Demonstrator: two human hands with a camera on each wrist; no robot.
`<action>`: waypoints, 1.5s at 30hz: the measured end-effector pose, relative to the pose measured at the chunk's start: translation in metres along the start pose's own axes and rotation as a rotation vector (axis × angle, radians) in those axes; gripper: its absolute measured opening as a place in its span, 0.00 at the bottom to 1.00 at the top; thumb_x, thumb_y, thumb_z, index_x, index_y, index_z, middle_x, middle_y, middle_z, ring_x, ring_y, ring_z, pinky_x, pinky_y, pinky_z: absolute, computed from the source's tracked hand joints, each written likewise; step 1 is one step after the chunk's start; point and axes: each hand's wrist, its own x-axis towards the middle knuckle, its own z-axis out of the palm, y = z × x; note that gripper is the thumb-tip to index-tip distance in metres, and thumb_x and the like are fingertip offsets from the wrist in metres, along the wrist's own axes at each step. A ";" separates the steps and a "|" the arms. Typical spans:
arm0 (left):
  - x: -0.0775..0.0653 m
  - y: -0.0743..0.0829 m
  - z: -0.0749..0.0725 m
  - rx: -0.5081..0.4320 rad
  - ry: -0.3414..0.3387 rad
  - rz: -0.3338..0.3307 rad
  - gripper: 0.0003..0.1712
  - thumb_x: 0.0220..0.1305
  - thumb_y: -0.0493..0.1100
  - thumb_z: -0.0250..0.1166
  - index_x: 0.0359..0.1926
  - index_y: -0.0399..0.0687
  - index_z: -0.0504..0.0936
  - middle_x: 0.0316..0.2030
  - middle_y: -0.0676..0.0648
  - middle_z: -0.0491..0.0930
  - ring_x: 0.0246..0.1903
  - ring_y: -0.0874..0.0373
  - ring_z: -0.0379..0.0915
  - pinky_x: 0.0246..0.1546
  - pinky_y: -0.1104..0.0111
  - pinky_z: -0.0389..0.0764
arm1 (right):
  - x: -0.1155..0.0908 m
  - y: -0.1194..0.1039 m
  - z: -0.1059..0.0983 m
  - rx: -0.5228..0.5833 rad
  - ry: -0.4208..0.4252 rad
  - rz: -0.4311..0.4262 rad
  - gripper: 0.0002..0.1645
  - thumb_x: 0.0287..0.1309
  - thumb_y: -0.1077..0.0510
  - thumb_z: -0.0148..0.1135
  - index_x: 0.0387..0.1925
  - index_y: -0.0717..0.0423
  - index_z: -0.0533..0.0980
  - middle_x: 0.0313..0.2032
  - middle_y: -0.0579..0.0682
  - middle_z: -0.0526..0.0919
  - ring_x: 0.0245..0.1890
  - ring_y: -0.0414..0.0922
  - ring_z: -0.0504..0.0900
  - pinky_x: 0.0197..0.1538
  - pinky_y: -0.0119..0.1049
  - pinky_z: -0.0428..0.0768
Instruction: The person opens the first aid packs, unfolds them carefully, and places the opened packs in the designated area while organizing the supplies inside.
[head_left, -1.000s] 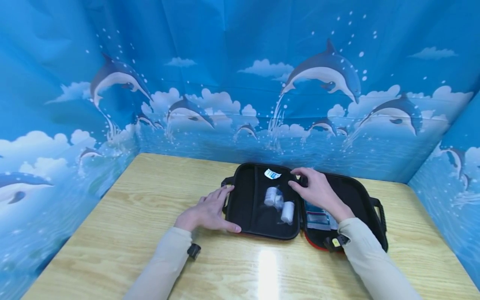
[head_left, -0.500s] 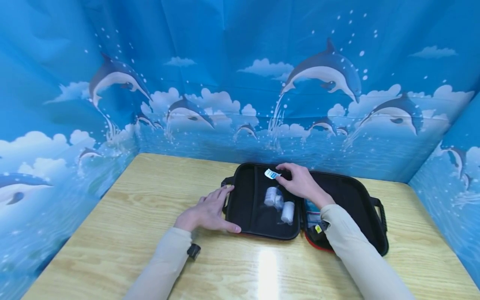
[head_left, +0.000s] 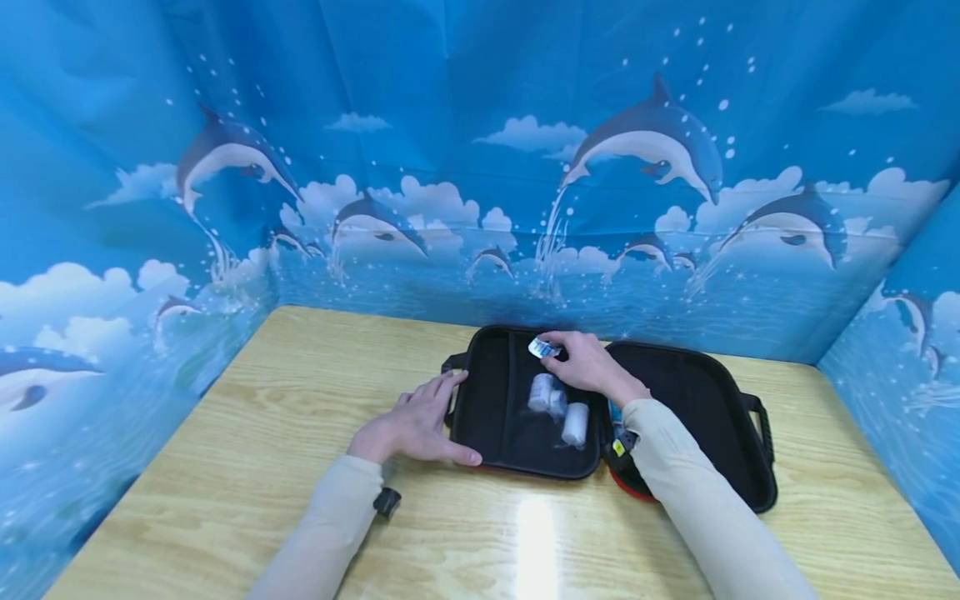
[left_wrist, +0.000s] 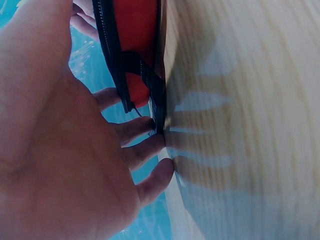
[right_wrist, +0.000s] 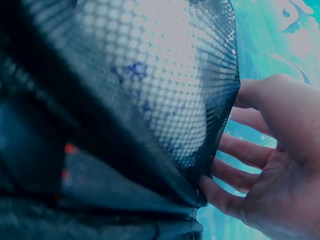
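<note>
A black-lined case (head_left: 487, 417) with a red outside lies unfolded on the table. My left hand (head_left: 420, 425) rests at its left end, fingers spread by the handle and thumb along the front edge. In the left wrist view that hand's fingertips reach the black strap (left_wrist: 145, 75) on the red case side. With my right hand (head_left: 588, 364) I pinch a small white-and-blue packet (head_left: 537, 347) at the back of the left half, thumb and fingers on either side. Nearer the front lie white rolls in clear wrap (head_left: 576, 425). In the right wrist view, black mesh (right_wrist: 165, 90) hides the right fingertips.
The case's right half (head_left: 705, 425), with a carry handle (head_left: 759, 425), lies under my right forearm. Blue packets (head_left: 617, 417) show partly beside my right wrist. A dolphin-print curtain (head_left: 480, 208) stands behind the wooden table (head_left: 315, 358).
My right hand has moved left from the case's middle fold to the white-and-blue packet and now pinches it. The left hand stays in place.
</note>
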 end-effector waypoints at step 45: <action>-0.002 -0.001 0.001 -0.012 0.009 -0.003 0.74 0.47 0.74 0.75 0.83 0.58 0.41 0.82 0.42 0.43 0.80 0.39 0.44 0.74 0.34 0.50 | -0.009 -0.001 -0.005 0.010 0.150 -0.154 0.11 0.66 0.66 0.59 0.48 0.57 0.78 0.35 0.53 0.84 0.28 0.42 0.77 0.34 0.39 0.77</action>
